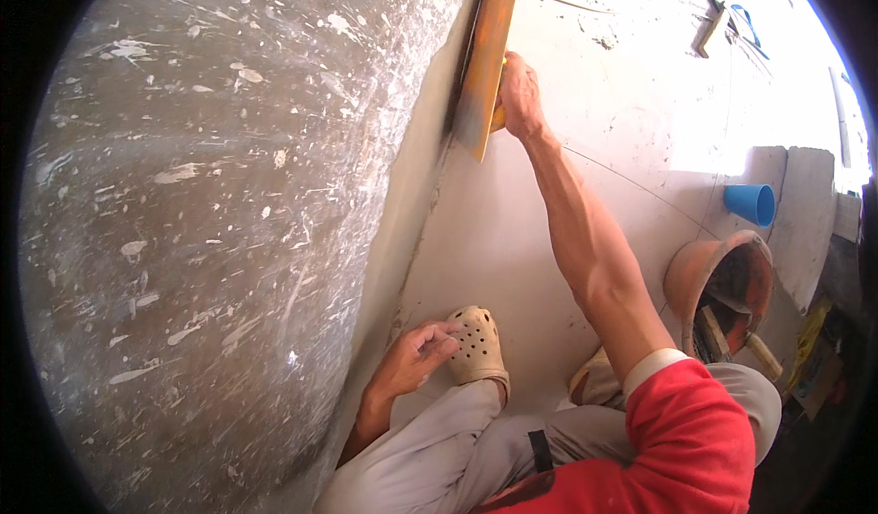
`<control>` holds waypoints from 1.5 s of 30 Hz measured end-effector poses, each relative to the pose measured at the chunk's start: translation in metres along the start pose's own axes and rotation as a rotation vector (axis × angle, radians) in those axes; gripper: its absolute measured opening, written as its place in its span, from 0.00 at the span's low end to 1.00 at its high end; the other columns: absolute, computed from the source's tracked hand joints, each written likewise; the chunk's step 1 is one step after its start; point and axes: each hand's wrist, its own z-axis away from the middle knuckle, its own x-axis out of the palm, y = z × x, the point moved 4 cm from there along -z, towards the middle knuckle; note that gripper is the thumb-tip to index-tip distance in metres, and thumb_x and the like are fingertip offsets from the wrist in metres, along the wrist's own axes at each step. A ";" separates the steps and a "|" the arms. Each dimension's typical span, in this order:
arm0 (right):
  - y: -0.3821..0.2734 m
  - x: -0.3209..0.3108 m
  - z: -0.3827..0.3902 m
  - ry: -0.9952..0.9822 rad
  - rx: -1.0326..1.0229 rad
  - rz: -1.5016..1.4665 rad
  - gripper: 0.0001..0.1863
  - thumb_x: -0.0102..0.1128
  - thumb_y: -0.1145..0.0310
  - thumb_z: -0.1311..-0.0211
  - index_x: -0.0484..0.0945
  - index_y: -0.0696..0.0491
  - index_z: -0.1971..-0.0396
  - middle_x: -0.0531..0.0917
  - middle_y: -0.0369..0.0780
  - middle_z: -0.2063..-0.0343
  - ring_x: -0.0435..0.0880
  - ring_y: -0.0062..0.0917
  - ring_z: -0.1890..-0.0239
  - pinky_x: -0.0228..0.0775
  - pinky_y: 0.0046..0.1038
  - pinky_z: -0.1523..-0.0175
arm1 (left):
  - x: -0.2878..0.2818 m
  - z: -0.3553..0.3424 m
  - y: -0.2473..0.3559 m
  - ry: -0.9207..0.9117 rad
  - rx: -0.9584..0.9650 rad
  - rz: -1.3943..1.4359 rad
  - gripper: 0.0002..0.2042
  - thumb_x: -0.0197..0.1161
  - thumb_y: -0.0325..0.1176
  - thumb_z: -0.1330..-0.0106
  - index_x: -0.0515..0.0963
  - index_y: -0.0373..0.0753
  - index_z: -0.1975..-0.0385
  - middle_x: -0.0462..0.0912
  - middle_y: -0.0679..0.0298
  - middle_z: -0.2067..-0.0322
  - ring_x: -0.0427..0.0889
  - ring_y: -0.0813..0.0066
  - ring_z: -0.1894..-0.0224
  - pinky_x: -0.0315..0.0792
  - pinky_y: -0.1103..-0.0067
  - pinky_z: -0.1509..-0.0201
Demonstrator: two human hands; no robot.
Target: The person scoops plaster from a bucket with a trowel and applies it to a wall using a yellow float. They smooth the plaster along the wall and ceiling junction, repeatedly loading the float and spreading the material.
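My right hand point(521, 98) is closed round the yellow handle of a plastering float point(489, 52) with a long orange-brown blade. The blade stands on edge along the foot of the wall point(210, 194), whose grey surface is spotted with white splashes; a smooth pale band point(402, 194) runs along its base. Lower down, my left hand point(416, 358) hangs beside my beige clog point(477, 345), between it and the wall. Its fingers are loosely bent and hold nothing that I can see.
To my right an orange bucket point(686, 276) lies tipped, with wooden-handled tools point(713, 331) at its mouth. Beyond it are a blue cup point(750, 203) and a grey board point(805, 212). A handled tool point(709, 29) lies on the pale floor point(622, 139) at far right.
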 end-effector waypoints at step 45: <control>0.048 0.019 0.138 0.117 0.291 -0.317 0.24 0.39 0.51 0.22 0.74 0.58 0.59 0.79 0.41 0.77 0.78 0.24 0.81 0.71 0.29 0.76 | 0.012 -0.005 -0.040 0.142 -0.135 -0.111 0.21 0.62 0.50 0.26 0.83 0.34 0.63 0.84 0.66 0.72 0.74 0.83 0.71 0.70 0.80 0.65</control>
